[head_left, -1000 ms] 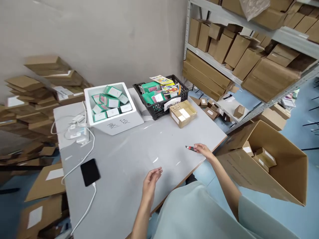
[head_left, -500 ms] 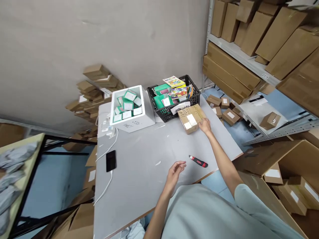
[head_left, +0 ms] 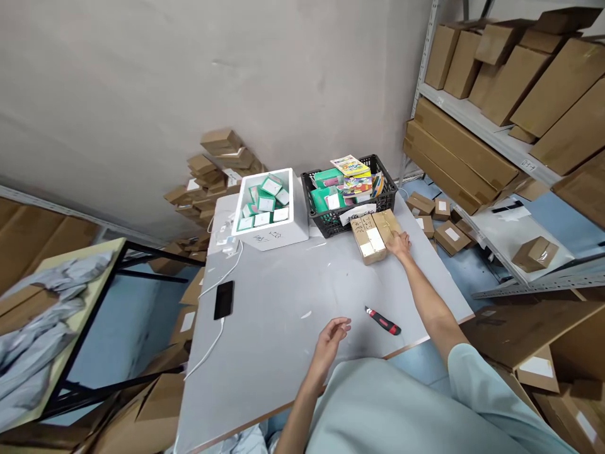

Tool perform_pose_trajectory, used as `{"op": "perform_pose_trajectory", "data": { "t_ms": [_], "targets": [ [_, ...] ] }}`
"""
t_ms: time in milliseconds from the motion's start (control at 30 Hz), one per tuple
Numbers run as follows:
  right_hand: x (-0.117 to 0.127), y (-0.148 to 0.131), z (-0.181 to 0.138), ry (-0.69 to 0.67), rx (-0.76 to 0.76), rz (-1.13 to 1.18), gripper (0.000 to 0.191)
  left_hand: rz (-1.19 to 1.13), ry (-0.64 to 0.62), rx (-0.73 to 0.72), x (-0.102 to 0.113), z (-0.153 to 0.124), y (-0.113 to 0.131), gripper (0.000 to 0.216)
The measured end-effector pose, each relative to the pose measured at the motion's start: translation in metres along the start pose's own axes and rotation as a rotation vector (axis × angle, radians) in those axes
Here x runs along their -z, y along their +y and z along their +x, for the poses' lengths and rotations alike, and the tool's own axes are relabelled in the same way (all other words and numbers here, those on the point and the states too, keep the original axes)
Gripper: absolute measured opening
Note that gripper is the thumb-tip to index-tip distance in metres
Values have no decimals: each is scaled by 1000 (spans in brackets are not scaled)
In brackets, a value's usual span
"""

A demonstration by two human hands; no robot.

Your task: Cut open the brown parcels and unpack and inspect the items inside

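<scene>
My right hand (head_left: 399,244) is on the right side of a taped brown cardboard box (head_left: 369,238), its fingers closed at the edge. The box bears black handwriting and a white label, and a tape line or seam divides its top; I cannot tell whether it is two boxes side by side. Hovering near the table's front edge, my left hand (head_left: 333,334) is empty, its fingers loosely bent and apart. To its right lies a red and black utility knife (head_left: 382,321) on the grey table (head_left: 269,321).
Behind the box stands a black plastic crate (head_left: 326,225) of green packs and booklets. A white foam box (head_left: 297,221) holds more green packs. A phone (head_left: 224,300) with a white cable lies at left. Shelves (head_left: 491,120) of cartons rise at right.
The camera view has turned left, so the scene sits further right in the picture. My right hand stays at the cardboard box, and my left hand remains empty above the table.
</scene>
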State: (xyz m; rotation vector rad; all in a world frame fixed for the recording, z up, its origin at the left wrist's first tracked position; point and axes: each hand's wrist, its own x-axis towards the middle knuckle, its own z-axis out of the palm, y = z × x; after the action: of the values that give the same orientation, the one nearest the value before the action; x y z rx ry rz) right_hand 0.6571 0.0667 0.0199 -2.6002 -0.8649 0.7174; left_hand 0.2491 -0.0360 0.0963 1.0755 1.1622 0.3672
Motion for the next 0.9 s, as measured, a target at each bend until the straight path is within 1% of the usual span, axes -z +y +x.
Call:
{"op": "perform_pose_trajectory", "data": {
  "t_ms": [67, 167, 267, 333, 467, 533, 633, 700, 800, 867, 900],
  "targets": [
    [1, -1, -1, -6, -5, -10, 83, 0, -10, 9, 2, -2, -3, 59],
    [7, -4, -10, 11, -6, -1, 84, 10, -48, 6, 7, -4, -4, 54],
    [12, 0, -31, 56, -30, 12, 84, 1, -103, -23, 17, -6, -5, 50],
    [11, 8, -54, 93, -62, 11, 85, -11, -118, -42, 26, -7, -6, 51],
    [-6, 35, -119, 185, -161, -5, 89, -47, -97, -65, 52, -9, -7, 54],
    [-19, 54, -158, 257, -218, 51, 90, -76, -106, -45, 69, -10, -9, 57],
    [-38, 80, -220, 343, -281, 137, 85, -134, -98, 2, 96, -9, -17, 63],
    [-48, 91, -261, 365, -311, 144, 82, -168, -73, 25, 116, -9, -26, 68],
    [-63, 90, -317, 372, -296, 170, 79, -195, -27, 52, 146, -6, -46, 74],
    [-77, 78, -347, 354, -201, 285, 78, -206, 3, 71, 165, -3, -61, 77],
    [-84, 69, -358, 323, -136, 361, 78, -212, 19, 79, 174, -1, -68, 78]
  ]
}}
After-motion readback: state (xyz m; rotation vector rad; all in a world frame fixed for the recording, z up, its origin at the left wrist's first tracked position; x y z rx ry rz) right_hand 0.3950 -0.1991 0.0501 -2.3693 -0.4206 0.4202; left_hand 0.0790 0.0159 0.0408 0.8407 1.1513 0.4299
